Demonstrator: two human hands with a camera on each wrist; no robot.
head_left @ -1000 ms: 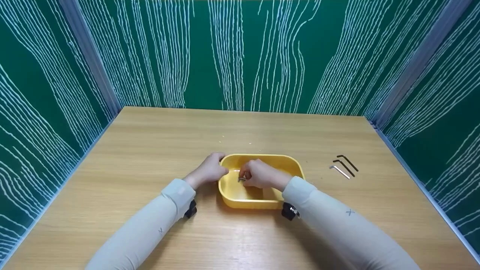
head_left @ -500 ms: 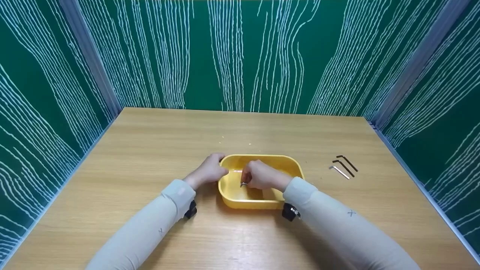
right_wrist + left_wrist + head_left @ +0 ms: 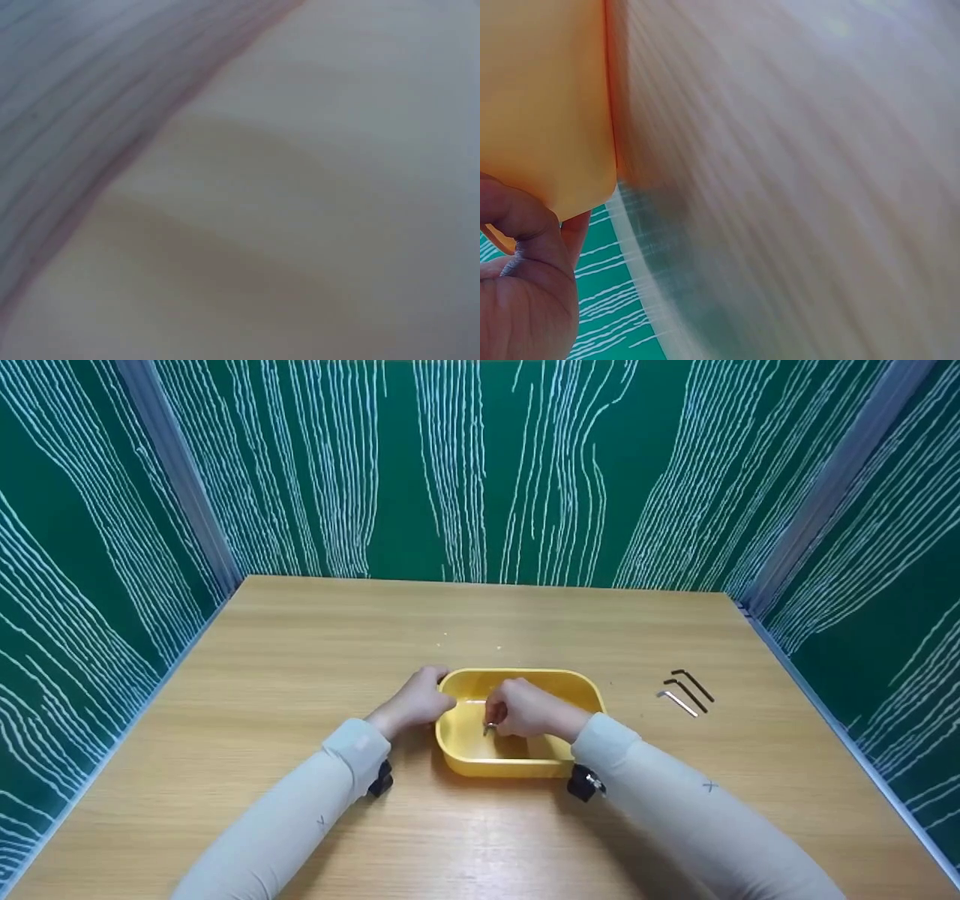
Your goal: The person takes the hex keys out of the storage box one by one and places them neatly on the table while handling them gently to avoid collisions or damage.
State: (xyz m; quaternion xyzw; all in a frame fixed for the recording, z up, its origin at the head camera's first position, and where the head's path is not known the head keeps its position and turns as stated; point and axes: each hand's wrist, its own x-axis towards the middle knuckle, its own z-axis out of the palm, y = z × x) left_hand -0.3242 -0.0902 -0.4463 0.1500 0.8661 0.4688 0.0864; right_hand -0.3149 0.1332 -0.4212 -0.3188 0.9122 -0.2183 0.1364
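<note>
A yellow plastic tub (image 3: 517, 769) sits upright near the middle of the wooden table. My left hand (image 3: 420, 700) grips its left end, thumb over the rim and fingers outside; the left wrist view shows the hand (image 3: 529, 277) against the tub's wall (image 3: 540, 90). Inside the tub, my right hand (image 3: 525, 709) pinches a small shiny metal piece (image 3: 489, 728) between thumb and fingers. Most of that piece is hidden, so its kind cannot be told. The right wrist view is blurred and shows only the tub's side (image 3: 300, 210) with wood beyond.
Three L-shaped hex keys lie on the table to the tub's right: two dark, one silver (image 3: 678, 703). Tiny pale specks dot the wood (image 3: 337, 637) behind the tub. Green walls (image 3: 405, 472) with white lines enclose the back and sides.
My right hand has shifted very slightly right inside the tub. The metal piece has tilted and moved a little down and right. My left hand keeps its hold.
</note>
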